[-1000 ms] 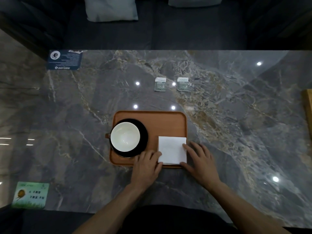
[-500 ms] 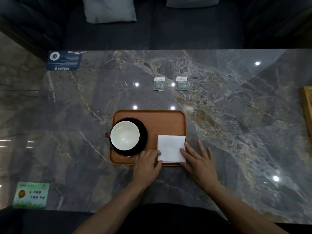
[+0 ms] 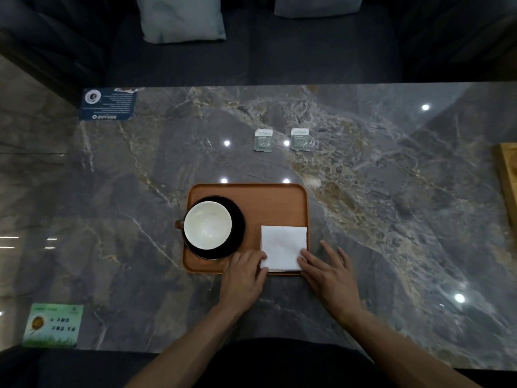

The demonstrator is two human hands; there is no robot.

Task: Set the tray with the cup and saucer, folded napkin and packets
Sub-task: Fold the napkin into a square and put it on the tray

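An orange-brown tray (image 3: 268, 200) lies on the marble table in front of me. On its left half a white cup (image 3: 207, 224) sits on a black saucer (image 3: 237, 233). A folded white napkin (image 3: 283, 247) lies in the tray's near right corner. My left hand (image 3: 244, 278) rests at the napkin's near left corner, fingers curled and touching it. My right hand (image 3: 330, 273) lies flat with fingers spread, its fingertips on the napkin's near right corner. Two small grey-green packets (image 3: 263, 140) (image 3: 300, 139) lie side by side on the table beyond the tray.
A dark blue card (image 3: 107, 103) lies at the far left of the table and a green card (image 3: 53, 325) at the near left corner. A wooden object (image 3: 507, 175) shows at the right edge. Cushions (image 3: 181, 18) sit on a dark sofa beyond the table.
My right hand has slid back and to the right, off most of the napkin, now touching only its near right corner. The left hand has barely moved.
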